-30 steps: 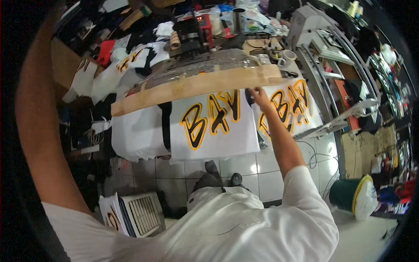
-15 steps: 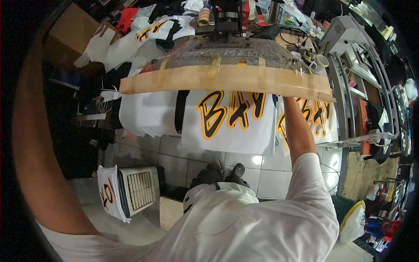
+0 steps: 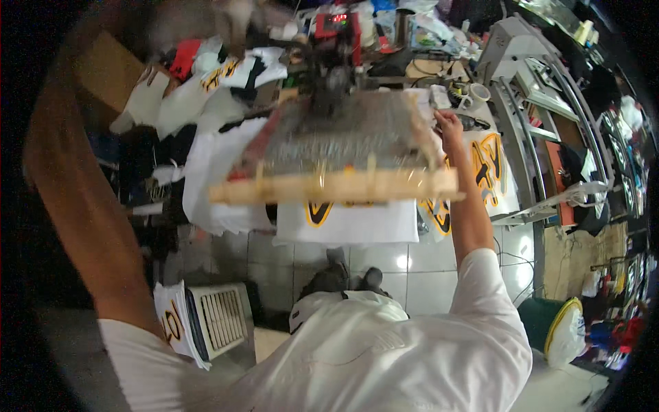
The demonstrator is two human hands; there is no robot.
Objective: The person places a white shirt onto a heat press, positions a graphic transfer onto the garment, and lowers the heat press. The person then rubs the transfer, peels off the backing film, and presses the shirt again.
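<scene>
A heat press's upper plate, wrapped in clear film with a tan strip taped along its front edge, lies over a white shirt. The shirt's black-and-orange lettering is mostly hidden beneath it. My left arm reaches up along the left side, and my left hand is a smear at the top, its fingers unreadable. Just right of the plate is my right hand, fingers loosely bent and apart, with nothing visible in it. Under that forearm lies another printed white shirt.
A grey metal press frame stands at the right. Printed shirts and a cardboard box crowd the back left. A slatted white stool with shirts hanging on it stands lower left, a green bin lower right. A white mug sits behind my right hand.
The upper plate has come down and covers more of the shirt's lettering. My right hand has come out from beneath the plate to its right side. My left hand shows as a blur.
</scene>
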